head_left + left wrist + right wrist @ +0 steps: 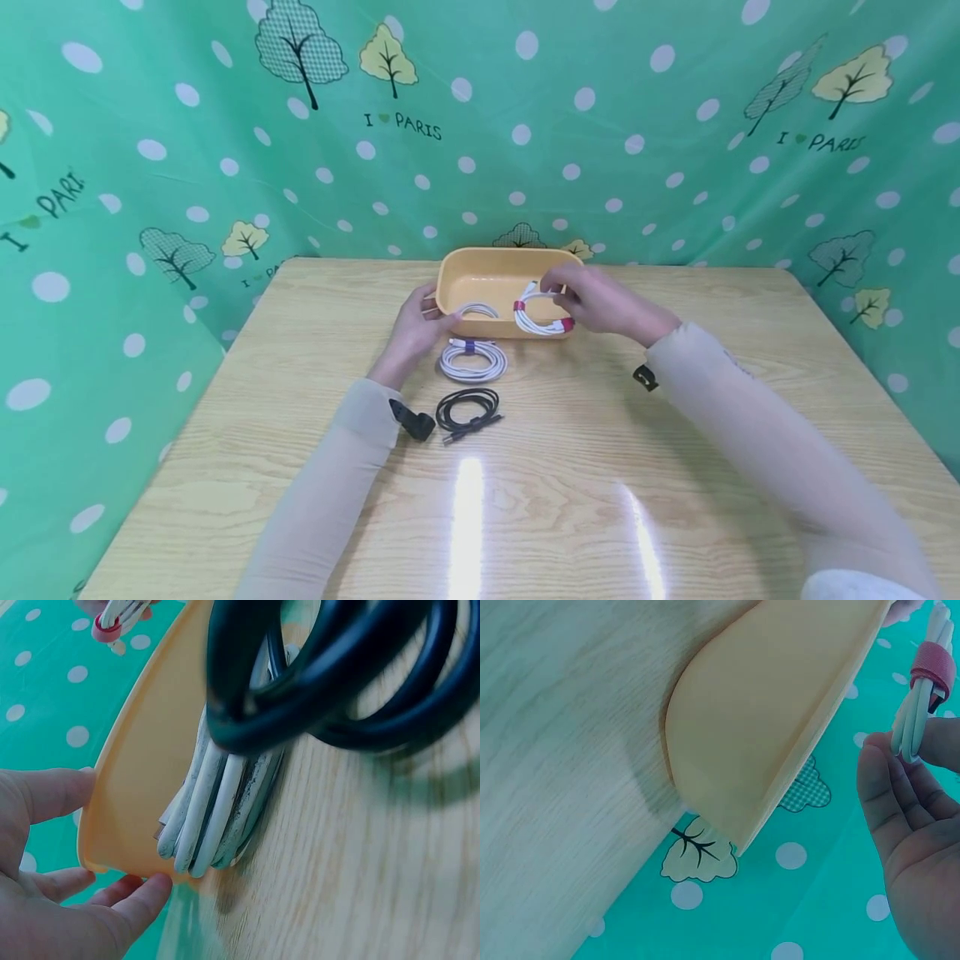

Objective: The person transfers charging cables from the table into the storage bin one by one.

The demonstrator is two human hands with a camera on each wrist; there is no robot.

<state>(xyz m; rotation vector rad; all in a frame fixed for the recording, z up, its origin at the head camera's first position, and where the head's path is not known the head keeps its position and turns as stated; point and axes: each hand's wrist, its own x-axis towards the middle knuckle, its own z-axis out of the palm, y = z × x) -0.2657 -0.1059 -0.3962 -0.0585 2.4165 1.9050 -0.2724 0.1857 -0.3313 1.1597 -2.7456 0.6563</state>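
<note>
My right hand (592, 298) pinches a coiled white cable (915, 720) with a red strap round it and holds it over the right part of an orange plastic box (495, 260). At the box's left end my left hand (422, 323) grips it, the thumb (60, 793) at the rim and the other fingers against the outside. Inside the box, another white cable coil (480, 307) shows above the front wall. In front of the box lie a white cable coil (472, 362) with a purple strap and, nearer, a black cable coil (468, 412).
The wooden table (585, 467) ends at its far edge against a green dotted curtain (420, 208) with tree prints. A black wrist strap piece (412, 421) juts from the left sleeve close to the black cable.
</note>
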